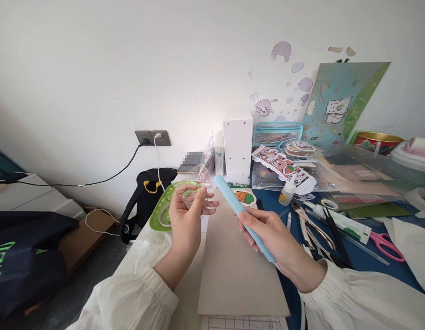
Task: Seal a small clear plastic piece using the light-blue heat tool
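My right hand [263, 231] is wrapped round a light blue stick-like tool [240, 211], tilted with its rounded end up and to the left. Both are above a grey board [238, 279] lying on the table. To the left, my left hand [188, 213] is raised with its fingers curled and apart, and a thin clear piece [190, 198] shows between thumb and fingers; what exactly it is I cannot make out. Behind that hand lies a green tray [157, 215] with a white ring-shaped item in it.
Pliers [306, 224], pink scissors [387, 247], a small glue bottle [287, 193] and black tweezers [336, 236] lie on the blue mat at the right. A white box [237, 149] stands at the back. A black bag [146, 192] is at the left.
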`<control>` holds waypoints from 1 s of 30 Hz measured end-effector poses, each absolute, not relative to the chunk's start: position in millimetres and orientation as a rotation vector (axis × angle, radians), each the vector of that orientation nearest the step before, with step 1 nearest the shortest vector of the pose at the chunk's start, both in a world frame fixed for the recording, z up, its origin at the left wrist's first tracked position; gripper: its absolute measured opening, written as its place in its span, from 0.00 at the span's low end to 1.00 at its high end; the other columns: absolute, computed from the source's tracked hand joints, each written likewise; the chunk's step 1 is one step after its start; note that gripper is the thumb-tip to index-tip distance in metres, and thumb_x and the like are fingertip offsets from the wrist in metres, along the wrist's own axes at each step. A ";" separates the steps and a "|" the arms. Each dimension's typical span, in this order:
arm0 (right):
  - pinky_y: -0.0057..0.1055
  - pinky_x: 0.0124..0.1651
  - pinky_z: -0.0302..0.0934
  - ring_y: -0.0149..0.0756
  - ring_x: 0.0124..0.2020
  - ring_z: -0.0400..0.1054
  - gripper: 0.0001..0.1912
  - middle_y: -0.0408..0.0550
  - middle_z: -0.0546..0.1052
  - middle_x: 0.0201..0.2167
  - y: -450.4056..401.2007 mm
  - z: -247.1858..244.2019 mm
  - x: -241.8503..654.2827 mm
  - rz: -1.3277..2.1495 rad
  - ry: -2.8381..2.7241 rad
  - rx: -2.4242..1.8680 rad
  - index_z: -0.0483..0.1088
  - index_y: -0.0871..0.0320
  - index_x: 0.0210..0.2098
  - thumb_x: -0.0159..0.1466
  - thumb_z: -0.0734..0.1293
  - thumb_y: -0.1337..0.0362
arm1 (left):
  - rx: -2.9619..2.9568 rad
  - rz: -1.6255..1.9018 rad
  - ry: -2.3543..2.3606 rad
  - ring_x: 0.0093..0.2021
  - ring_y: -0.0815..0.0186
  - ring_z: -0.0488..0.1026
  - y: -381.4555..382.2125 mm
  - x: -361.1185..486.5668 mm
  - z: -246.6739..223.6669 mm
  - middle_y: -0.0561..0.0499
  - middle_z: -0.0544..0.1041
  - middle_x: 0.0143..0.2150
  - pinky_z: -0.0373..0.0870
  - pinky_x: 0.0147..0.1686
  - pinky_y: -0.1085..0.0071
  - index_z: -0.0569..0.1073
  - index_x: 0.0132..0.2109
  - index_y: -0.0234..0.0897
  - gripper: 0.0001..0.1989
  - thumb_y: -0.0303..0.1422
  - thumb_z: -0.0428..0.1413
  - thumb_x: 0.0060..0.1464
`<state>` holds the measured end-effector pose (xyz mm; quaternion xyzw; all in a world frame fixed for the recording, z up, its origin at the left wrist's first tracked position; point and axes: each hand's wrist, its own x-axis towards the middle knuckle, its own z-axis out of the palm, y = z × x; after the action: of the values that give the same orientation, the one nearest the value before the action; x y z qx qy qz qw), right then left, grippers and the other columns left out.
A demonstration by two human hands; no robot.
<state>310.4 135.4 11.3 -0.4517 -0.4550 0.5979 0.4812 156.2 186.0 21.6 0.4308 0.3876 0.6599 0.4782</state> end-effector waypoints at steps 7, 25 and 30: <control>0.22 0.19 0.48 0.23 0.18 0.55 0.24 0.42 0.67 0.22 137.7 7.1 310.4 1.534 -0.925 -1.115 0.67 0.59 0.23 0.57 0.66 0.43 | 0.962 1.628 0.954 0.22 0.71 0.75 192.1 154.7 17.7 0.57 0.75 0.25 0.68 0.22 0.78 0.67 0.36 0.40 0.14 0.34 0.64 0.46; 0.18 0.17 0.51 0.21 0.17 0.57 0.24 0.42 0.68 0.25 137.5 11.3 312.0 1.521 -0.744 -1.033 0.73 0.63 0.39 0.58 0.67 0.46 | 0.915 1.515 0.957 0.26 0.72 0.72 194.5 152.8 11.2 0.56 0.74 0.27 0.65 0.24 0.78 0.70 0.35 0.39 0.11 0.37 0.63 0.47; 0.18 0.16 0.50 0.21 0.17 0.57 0.25 0.42 0.68 0.25 138.9 13.1 313.9 1.492 -0.697 -1.019 0.74 0.62 0.38 0.55 0.70 0.46 | 1.113 1.565 0.924 0.37 0.69 0.73 194.6 150.7 7.0 0.54 0.77 0.36 0.70 0.37 0.73 0.74 0.36 0.42 0.04 0.30 0.59 0.50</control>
<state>313.9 138.9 13.1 -0.4336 -0.2966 0.6348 0.5666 150.7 194.6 7.0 0.4569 0.3794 0.6427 0.4841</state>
